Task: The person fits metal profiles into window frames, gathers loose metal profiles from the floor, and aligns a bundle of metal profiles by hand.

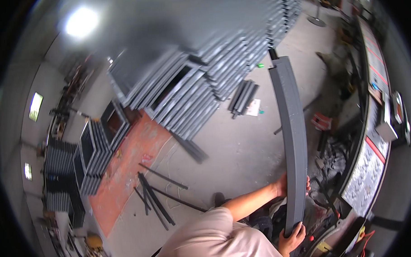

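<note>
- Long grey profile (292,125): located in both hands, tilted slightly, its far end well beyond the left hand and its near end at the right hand.
- Left hand (281,186): holding the profile; palm side against the left edge, fingertips showing past the right edge. Grip is wrapped around the piece.
- Right hand (292,240): holding the same profile at its near end, nearer the body than the left hand, thumb and fingers curled narrowly against it.
- Far end of profile: a short, narrow dark piece shows just beyond it; cannot tell whether it is attached.
- Bundle of short grey bars (244,97): on the floor (233,143), ahead and to the left of the left hand, well apart from it. White sheet (253,107) lies beside the bundle.
- Loose dark bars (149,198): scattered on the floor, well to the left of the left hand, some crossing.
- Large stack of grey frames (184,109): ahead and left of the left hand, well apart.
- Orange-red floor sheet (126,181): far left of the left hand, beyond the loose bars.
- Red-and-white packet (321,121): ahead and to the right of the left hand.
- Long tabletop (362,191): right of both hands; silver patterned surface with red bands.
</note>
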`<state>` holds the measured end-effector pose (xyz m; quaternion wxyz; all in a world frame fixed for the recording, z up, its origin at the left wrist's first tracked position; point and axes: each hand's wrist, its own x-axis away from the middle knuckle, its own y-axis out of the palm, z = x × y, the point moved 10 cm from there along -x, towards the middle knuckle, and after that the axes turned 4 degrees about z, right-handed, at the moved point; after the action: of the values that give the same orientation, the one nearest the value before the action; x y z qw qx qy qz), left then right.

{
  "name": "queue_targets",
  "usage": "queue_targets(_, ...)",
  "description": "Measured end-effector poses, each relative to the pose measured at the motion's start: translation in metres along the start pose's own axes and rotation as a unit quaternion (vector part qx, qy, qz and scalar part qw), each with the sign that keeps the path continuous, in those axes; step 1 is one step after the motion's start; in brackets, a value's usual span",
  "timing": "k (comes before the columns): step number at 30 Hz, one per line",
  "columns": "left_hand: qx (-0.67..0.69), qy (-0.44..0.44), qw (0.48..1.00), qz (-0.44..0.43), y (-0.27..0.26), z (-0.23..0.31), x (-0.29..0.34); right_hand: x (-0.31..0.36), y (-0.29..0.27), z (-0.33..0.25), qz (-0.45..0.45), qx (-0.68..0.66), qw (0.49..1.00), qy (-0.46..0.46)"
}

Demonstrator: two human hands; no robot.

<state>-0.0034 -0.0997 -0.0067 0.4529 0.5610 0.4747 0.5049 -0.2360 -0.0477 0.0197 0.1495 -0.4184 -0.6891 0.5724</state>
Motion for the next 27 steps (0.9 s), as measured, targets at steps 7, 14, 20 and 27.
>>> queue_targets(7,0.016,0.222,0.974,0.030,-0.006,0.115,0.259,0.014,0.038,-0.195,-0.099,-0.097,0.976,-0.170)
queue_targets(14,0.096,0.446,0.890,0.011,-0.033,0.171,0.528,0.040,0.057,-0.409,-0.207,-0.176,0.884,-0.381)
queue_targets(20,0.013,0.627,0.766,0.137,-0.051,0.166,0.669,0.061,0.078,-0.531,-0.320,-0.190,0.776,-0.509)
queue_targets(27,0.099,0.671,0.733,0.048,-0.093,0.175,0.715,0.050,0.120,-0.595,-0.388,-0.204,0.686,-0.580)
